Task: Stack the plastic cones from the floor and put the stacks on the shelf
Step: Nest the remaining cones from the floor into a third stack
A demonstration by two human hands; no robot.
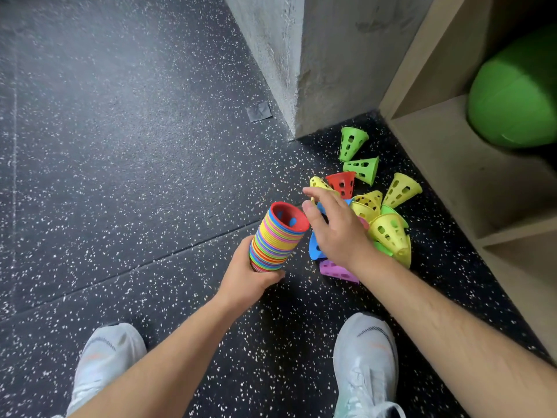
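My left hand (245, 274) grips the lower end of a tall stack of nested multicoloured cones (275, 238), whose open red mouth tilts up and to the right. My right hand (334, 227) hovers with fingers spread and relaxed, holding nothing, just right of the stack's mouth and above a pile of loose perforated cones (388, 233) on the floor. The pile holds yellow, green, a red cone (342, 182), a blue cone (316, 247) and a purple cone (337, 271). My hand hides part of the pile.
A wooden shelf unit (446, 152) stands to the right, with a large green ball (515, 101) in a compartment. A grey concrete pillar (319, 61) rises behind the pile. My two white shoes (364, 357) stand on the speckled black floor (120, 146).
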